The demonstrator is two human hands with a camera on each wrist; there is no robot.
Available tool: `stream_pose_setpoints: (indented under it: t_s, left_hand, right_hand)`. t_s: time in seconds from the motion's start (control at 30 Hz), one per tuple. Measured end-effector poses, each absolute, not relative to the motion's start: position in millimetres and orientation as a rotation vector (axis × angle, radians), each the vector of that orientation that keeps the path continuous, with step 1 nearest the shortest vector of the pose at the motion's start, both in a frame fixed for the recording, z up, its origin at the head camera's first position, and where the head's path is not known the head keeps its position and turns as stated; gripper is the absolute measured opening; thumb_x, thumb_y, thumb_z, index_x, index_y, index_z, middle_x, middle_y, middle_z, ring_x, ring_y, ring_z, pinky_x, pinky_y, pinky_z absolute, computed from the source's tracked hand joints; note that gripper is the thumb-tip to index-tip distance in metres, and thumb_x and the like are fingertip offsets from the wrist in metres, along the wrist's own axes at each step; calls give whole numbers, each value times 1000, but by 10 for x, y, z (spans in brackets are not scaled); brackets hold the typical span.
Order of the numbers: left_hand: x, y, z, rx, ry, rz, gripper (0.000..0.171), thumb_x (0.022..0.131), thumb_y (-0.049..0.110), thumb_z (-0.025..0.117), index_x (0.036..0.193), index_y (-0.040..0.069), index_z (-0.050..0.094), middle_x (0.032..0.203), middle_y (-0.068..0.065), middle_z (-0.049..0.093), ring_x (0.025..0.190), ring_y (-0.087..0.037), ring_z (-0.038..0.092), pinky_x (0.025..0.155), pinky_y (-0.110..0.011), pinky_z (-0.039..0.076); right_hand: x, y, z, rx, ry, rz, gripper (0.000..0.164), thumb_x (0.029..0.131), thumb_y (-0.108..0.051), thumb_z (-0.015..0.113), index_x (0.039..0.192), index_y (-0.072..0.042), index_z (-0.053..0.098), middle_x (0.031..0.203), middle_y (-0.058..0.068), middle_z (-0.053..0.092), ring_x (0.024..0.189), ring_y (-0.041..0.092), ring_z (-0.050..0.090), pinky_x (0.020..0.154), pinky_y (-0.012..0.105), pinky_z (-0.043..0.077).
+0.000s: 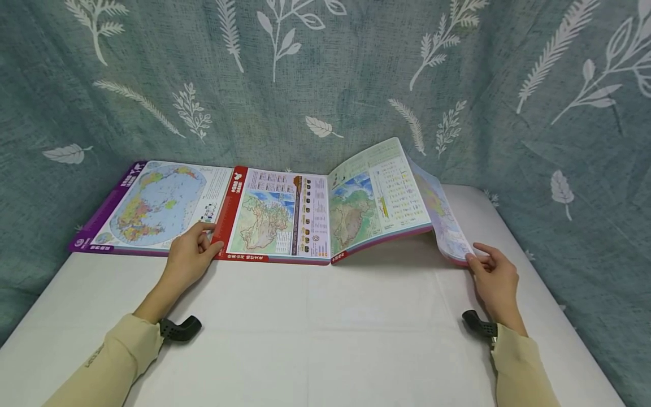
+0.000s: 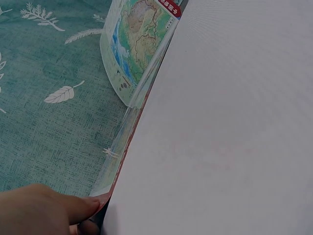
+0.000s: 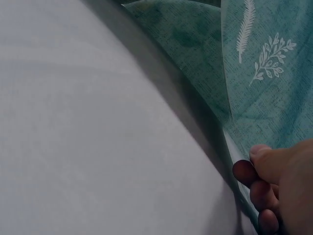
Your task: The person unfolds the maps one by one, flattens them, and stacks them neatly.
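Observation:
A red-banded folding map of China lies across the back of the table. My left hand pinches its near left corner, and the thumb rests on the red edge in the left wrist view. Farther right, one map panel stands raised and slanting off the table. Beyond it the end panel curves down to my right hand, which pinches its near right corner between thumb and fingers. In the right wrist view that hand grips the edge of the sheet, whose printed face is hidden.
A purple-banded world map lies flat at the left, side by side with the red band. White cloth covers the table. Behind it hangs a green curtain with white leaf prints. Each wrist wears a black camera.

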State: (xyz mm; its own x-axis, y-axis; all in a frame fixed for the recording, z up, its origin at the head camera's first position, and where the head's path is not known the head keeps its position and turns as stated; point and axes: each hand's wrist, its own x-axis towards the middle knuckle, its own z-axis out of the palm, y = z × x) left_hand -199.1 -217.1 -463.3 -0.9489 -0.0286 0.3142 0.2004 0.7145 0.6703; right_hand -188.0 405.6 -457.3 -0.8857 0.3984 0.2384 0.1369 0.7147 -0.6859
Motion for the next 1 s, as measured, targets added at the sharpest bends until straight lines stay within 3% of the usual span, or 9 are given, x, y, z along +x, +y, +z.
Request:
stream_pose_setpoints:
  t_s: [0.33,0.7,1.0]
  left_hand:
    - [-1986,-2170,-4638,-135,-2618,-1081,40,95,9,77,129,-7,62,66,-3,52,59,-14,44,60,-30,33]
    - [-1983,-2170,-4627,-125,-2625,-1073,40,95,9,76,129,-6,62,66,-3,51,59,-16,45,61,-30,34]
    - [-1976,-2163,-4616,-117,-2636,-1082,41,95,9,76,130,-6,61,67,-4,52,61,-17,45,60,-29,34]
  right_hand:
    - [-1878,4209,-4579,-563,-2518,1020,44,106,-32,62,148,-18,61,86,-23,63,76,-1,56,62,12,43]
    - [-1868,4305,-4567,-690,-2433,1032,42,108,-32,58,147,-18,62,85,-22,59,77,0,53,63,11,42]
    - [-1834,4438,-4592,-720,-2368,994,40,108,-32,58,144,-15,65,78,-29,53,71,-5,50,61,12,39]
